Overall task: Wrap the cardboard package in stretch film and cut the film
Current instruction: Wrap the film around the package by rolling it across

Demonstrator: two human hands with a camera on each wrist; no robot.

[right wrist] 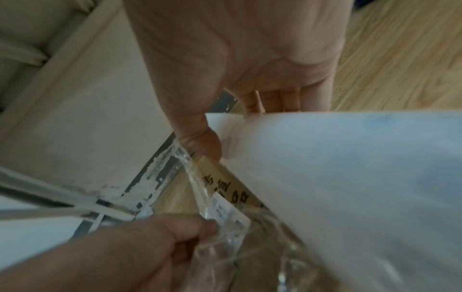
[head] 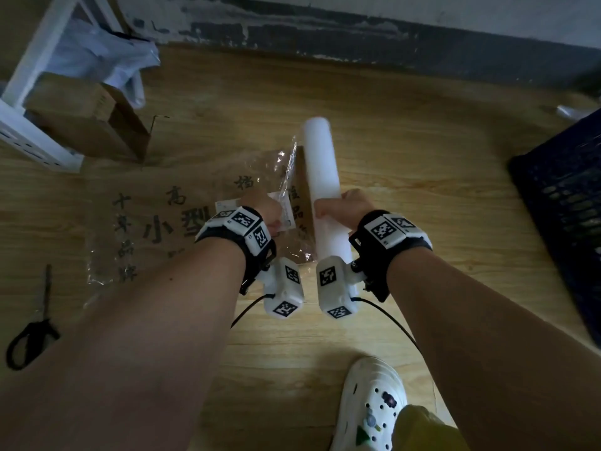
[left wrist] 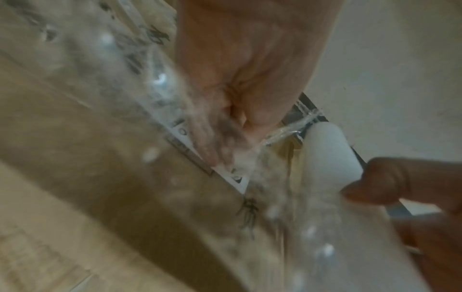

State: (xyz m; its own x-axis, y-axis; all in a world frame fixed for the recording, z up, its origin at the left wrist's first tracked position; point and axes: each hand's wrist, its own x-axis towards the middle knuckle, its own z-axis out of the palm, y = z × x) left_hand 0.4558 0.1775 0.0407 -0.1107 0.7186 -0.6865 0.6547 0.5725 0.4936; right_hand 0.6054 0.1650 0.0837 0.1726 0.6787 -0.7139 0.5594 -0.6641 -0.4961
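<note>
A flat cardboard package (head: 156,222) printed with dark characters lies on the wooden floor under loose clear stretch film (head: 286,164). My right hand (head: 344,206) grips the long white film roll (head: 320,164) near its lower half, and the roll leans over the package's right edge. In the right wrist view the thumb and fingers of that hand (right wrist: 237,124) curl round the roll (right wrist: 350,177). My left hand (head: 265,213) is just left of the roll, over a white label (head: 287,218). It pinches the film (right wrist: 225,247) between thumb and fingers (right wrist: 200,226).
Black scissors (head: 32,323) lie on the floor at the left. A brown box (head: 87,125) and a white rack (head: 32,79) stand at the back left. A dark crate (head: 566,203) sits at the right, and a white shoe (head: 370,405) is near me.
</note>
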